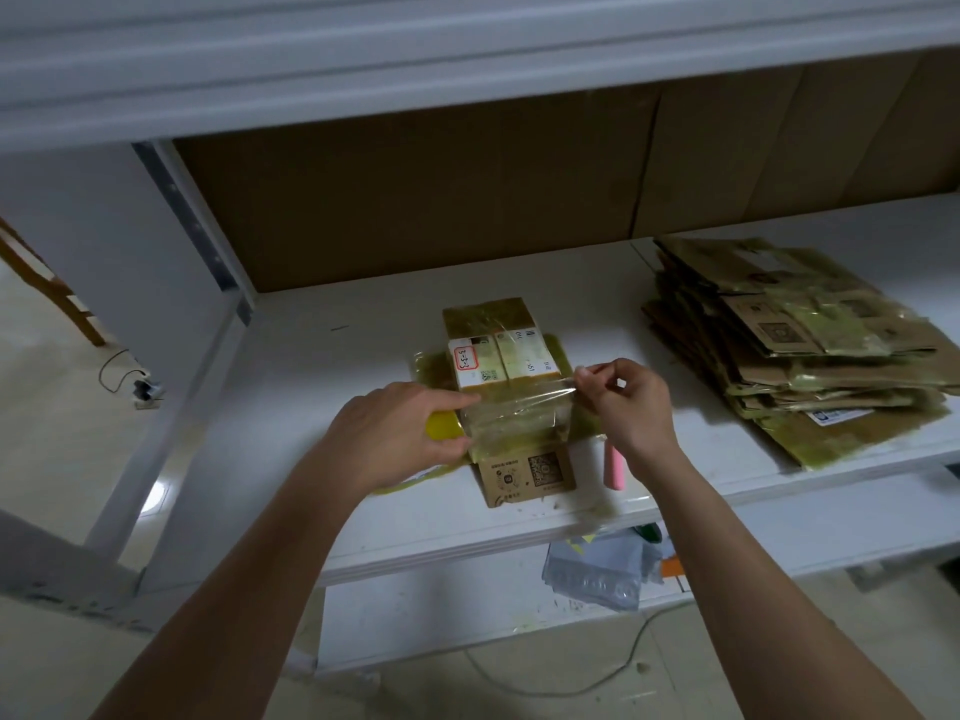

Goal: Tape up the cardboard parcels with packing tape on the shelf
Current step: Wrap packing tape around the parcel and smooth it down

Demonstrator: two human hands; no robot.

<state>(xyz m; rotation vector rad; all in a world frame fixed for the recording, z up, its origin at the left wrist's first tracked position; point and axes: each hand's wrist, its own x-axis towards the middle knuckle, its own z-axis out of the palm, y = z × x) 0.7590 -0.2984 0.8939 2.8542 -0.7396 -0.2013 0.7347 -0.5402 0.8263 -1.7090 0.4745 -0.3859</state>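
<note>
Head view: white shelf [363,517].
Parcel: taped cardboard parcel [501,376] sits mid-shelf, between both hands.
Left hand [400,439]: curled around a yellow tape dispenser [441,426], against the parcel's left side.
Right hand [623,402]: pinches the clear tape strip [519,402] stretched over the parcel's near edge.

I see the parcel [501,376] at frame centre on the shelf [332,407]. Left hand [400,433] at its left side, right hand [626,402] at its right, tape strip [519,402] stretched between them. Stack of flattened cartons [789,340] at right. Marker [615,467] lower right of parcel.
</note>
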